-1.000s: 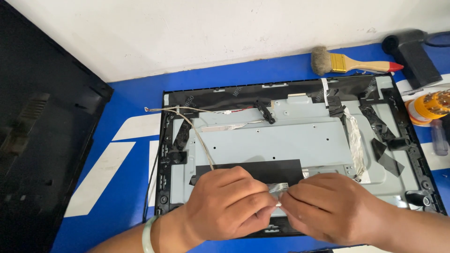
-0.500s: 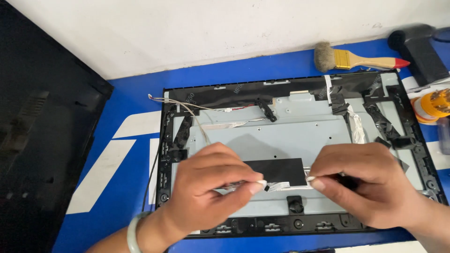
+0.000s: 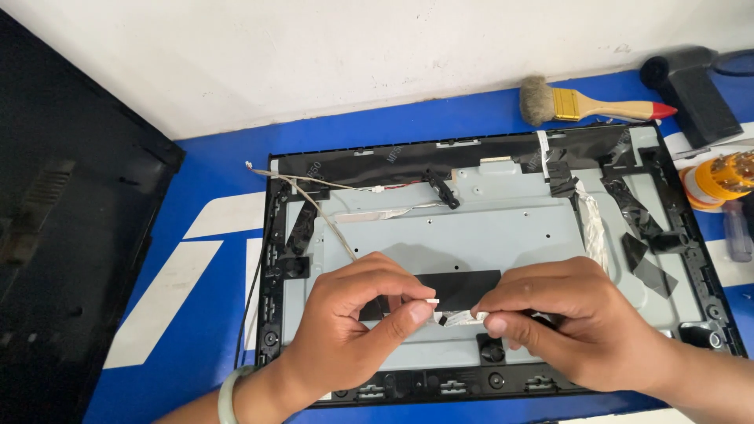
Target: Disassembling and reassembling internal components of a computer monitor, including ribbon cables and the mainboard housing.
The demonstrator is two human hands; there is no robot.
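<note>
we look down at a blue table [image 3: 212, 169] with white markings, where an opened flat-screen monitor back [image 3: 503, 235] lies flat: a grey metal plate inside a black frame. our left hand [image 3: 357, 326] and right hand [image 3: 565, 322] meet over the lower middle of the plate, just below a black rectangular patch [image 3: 463, 284]. between them runs a short white ribbon cable [image 3: 455, 316], slightly crumpled. the left hand pinches its left end between thumb and forefinger, the other fingers curled in; the right hand pinches its right end the same way, knuckles up. a pale bracelet [image 3: 228, 392] sits on the left wrist. on the plate, thin wires [image 3: 314, 204] trail from the upper left corner toward the hands, strips of black tape [image 3: 636, 212] cross the right side, and a strip of silver foil [image 3: 591, 224] runs down near them. beyond the top edge of the monitor lies a paintbrush [image 3: 589, 104] with a wooden handle and red tip. a black tool [image 3: 691, 86] rests at the far right, with an orange and white roll [image 3: 719, 179] just below it. a large black panel [image 3: 63, 228] fills the left edge of the view, beside a white wall [image 3: 314, 55].
</note>
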